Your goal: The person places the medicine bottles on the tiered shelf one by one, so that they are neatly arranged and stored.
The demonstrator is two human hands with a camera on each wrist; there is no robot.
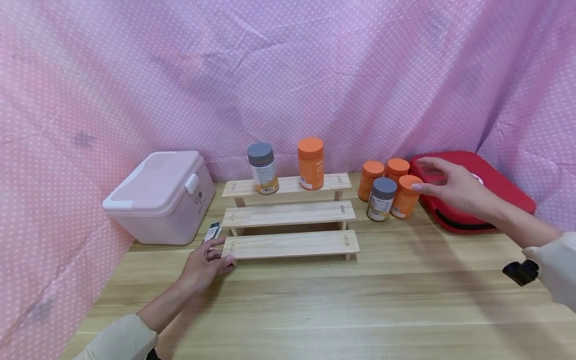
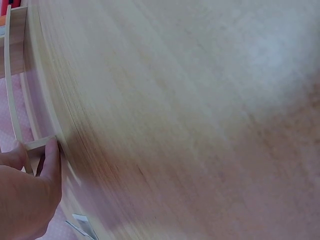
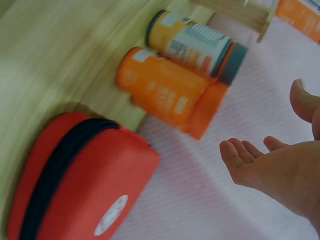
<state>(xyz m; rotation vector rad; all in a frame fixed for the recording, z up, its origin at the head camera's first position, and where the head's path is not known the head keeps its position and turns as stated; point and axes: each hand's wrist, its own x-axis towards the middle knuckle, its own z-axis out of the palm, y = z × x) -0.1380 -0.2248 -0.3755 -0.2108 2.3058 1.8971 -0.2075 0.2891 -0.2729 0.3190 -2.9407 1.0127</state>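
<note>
At the left end of the three-tier wooden rack (image 1: 288, 246), my left hand (image 1: 201, 266) pinches the lowest step between thumb and fingers; the left wrist view shows the same hand (image 2: 30, 195) on the rack's end piece. My right hand (image 1: 459, 186) hovers with spread fingers by the nearest orange bottle (image 1: 405, 198), holding nothing. In the right wrist view its palm (image 3: 280, 167) is apart from the bottles. Two more orange bottles (image 1: 371, 177) and a grey-capped bottle (image 1: 381, 200) stand there. Another grey-capped bottle (image 1: 263, 170) and an orange bottle (image 1: 311, 165) stand on the top step.
A pale pink lidded box (image 1: 171, 200) stands left of the rack, with a small flat packet (image 1: 212, 232) between them. On the right lies a red zippered case (image 1: 472, 195), partly behind my right hand. A pink dotted cloth (image 1: 288, 75) hangs behind the wooden table (image 1: 306, 310).
</note>
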